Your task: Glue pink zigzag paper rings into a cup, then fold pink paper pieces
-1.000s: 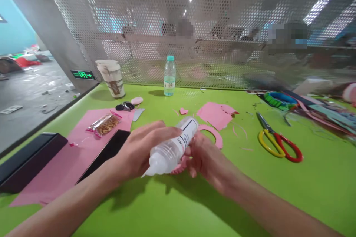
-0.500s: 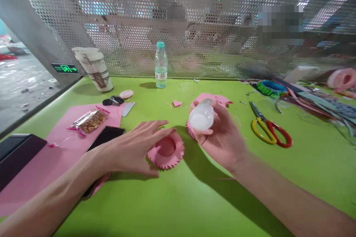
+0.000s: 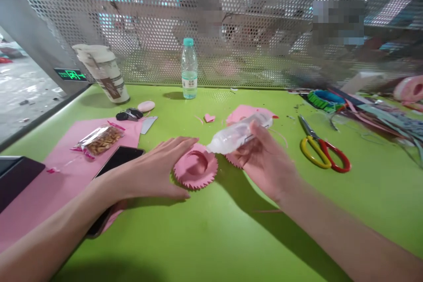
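Note:
My right hand (image 3: 264,158) grips a clear squeeze bottle of glue (image 3: 233,134), tilted with its white nozzle low and to the left. The nozzle tip is at the right edge of a round pink paper piece (image 3: 194,176) with a jagged rim and a round dip in its middle. My left hand (image 3: 158,167) lies beside that piece on its left, fingers spread around its edge, holding nothing. A second jagged pink piece (image 3: 235,161) is partly hidden beneath the bottle and my right hand. Behind the bottle lies pink paper (image 3: 244,113).
Scissors (image 3: 320,147) with yellow and red handles lie at right, near a pile of ribbons (image 3: 380,114). A water bottle (image 3: 189,70) and a paper cup (image 3: 105,75) stand at the back. At left are a phone (image 3: 124,156), a snack packet (image 3: 101,139) and pink paper (image 3: 39,202).
My right hand has turned the glue bottle from base-forward to lying sideways, its nozzle now over the round pink piece. My left hand stays spread beside the piece. The view has shifted slightly.

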Motion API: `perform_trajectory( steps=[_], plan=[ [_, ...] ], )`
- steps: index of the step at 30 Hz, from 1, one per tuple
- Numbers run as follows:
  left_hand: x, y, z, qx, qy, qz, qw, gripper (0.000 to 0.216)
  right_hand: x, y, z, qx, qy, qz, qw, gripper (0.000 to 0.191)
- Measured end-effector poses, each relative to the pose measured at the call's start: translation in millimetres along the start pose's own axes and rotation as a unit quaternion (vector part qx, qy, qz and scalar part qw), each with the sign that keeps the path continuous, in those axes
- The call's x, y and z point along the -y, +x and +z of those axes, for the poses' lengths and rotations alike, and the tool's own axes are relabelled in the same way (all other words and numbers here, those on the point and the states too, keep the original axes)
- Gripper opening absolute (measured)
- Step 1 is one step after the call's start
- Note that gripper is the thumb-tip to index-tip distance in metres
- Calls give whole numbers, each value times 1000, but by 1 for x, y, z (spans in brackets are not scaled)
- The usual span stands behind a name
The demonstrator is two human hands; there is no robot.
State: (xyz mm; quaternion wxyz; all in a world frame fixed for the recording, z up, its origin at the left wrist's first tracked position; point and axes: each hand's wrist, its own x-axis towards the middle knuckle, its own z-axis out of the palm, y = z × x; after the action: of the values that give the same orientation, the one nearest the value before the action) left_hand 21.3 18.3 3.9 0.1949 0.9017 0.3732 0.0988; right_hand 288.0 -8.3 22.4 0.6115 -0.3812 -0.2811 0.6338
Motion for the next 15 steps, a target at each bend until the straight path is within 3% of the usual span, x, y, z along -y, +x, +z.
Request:
perform_trajectory(
  steps=[5,10,15],
  plan=[
    [7,3,-8,14,-9,6,1000,82,-10,-5,-1,4,-149,-66,987,40],
    [-10,6,-7,7,-31,-43,999,74,-14,-9,-1,35,-229,-100,968,39],
    [-21,4,3,-27,61,-95,993,92,-16,-9,-3,55,-219,-114,967,41]
  ],
)
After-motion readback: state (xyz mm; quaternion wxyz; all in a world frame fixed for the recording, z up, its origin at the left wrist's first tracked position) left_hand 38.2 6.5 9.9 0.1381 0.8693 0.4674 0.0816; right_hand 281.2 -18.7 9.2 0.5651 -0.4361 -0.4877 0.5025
